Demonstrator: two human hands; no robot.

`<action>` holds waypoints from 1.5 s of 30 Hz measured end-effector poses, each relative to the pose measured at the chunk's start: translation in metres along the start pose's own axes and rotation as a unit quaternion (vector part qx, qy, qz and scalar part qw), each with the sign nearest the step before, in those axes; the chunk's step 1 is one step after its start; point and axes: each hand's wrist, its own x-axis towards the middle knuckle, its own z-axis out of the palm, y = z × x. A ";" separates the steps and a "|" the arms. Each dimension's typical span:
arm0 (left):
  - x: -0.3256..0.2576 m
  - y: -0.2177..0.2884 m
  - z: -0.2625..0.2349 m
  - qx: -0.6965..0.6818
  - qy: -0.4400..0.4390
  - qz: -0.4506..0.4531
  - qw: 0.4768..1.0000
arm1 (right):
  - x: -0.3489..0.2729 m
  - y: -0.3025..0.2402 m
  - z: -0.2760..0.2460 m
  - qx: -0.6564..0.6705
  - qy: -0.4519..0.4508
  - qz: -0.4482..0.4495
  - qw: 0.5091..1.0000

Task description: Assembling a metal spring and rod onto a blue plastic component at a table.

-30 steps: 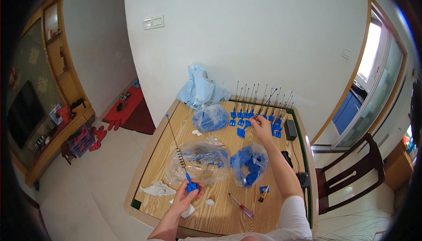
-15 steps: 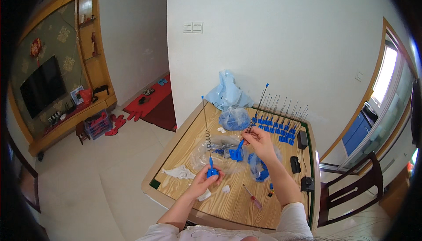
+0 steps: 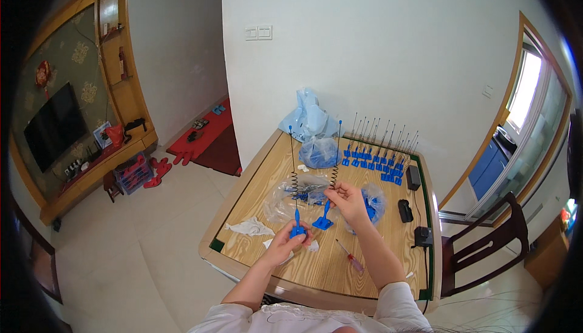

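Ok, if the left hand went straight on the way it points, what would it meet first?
Most likely the blue base of the spring rod in the right hand, ahead and to the right of the left hand. Depth is unclear, so it might pass beneath.

No lettering, numbers or signs can be read.

the right hand (image 3: 345,202) has moved from the rear row of blue-footed wire rods (image 3: 377,163) toward the left hand (image 3: 289,239), its blue-footed black coil-spring rod (image 3: 333,178) now nearly upright.
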 end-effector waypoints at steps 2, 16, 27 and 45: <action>-0.002 0.002 0.001 -0.007 -0.006 0.000 1.000 | -0.002 -0.002 0.002 0.001 0.003 -0.003 1.000; -0.008 0.001 -0.001 -0.005 -0.010 -0.004 1.000 | -0.007 -0.003 0.010 -0.034 0.015 0.008 0.999; -0.007 0.000 0.000 -0.010 0.002 -0.015 1.000 | -0.002 -0.002 -0.002 -0.014 -0.047 -0.012 0.999; 0.004 -0.005 -0.003 0.011 0.002 -0.023 1.000 | 0.016 -0.015 -0.042 -0.088 0.002 -0.011 0.996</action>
